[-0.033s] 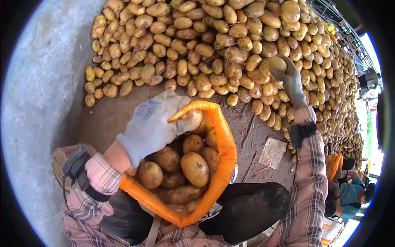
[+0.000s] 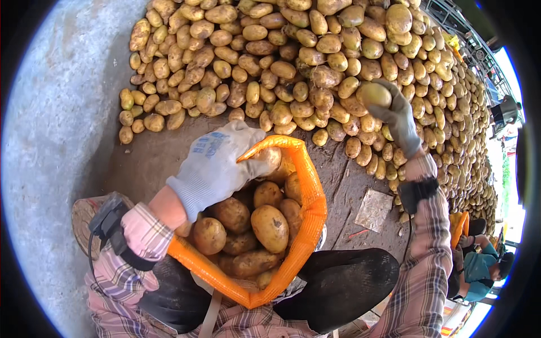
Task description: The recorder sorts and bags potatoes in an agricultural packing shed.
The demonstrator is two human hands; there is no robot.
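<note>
An orange mesh bag (image 2: 313, 217) stands with its mouth wide between my knees, with several potatoes (image 2: 269, 228) inside. My left hand (image 2: 222, 155), in a pale grey work glove, grips the far left part of the bag's rim, thumb on the inner side. One potato (image 2: 271, 160) in the bag lies right by that thumb. Farther off to the right, my right hand (image 2: 397, 112), also gloved, has its fingers closed round a smooth yellowish potato (image 2: 376, 96). This hand is over the near edge of a large potato heap (image 2: 282, 70).
The heap spreads across the far side and down the right. A pale flat square piece (image 2: 373, 209) lies on the brown floor (image 2: 338, 194). At left is a grey concrete surface (image 2: 62, 112). Another person (image 2: 479, 270) in teal sits at far right beside an orange bag (image 2: 459, 228).
My right hand, holding its potato, has come slightly nearer to me and turned a little. My left hand stays on the bag's rim.
</note>
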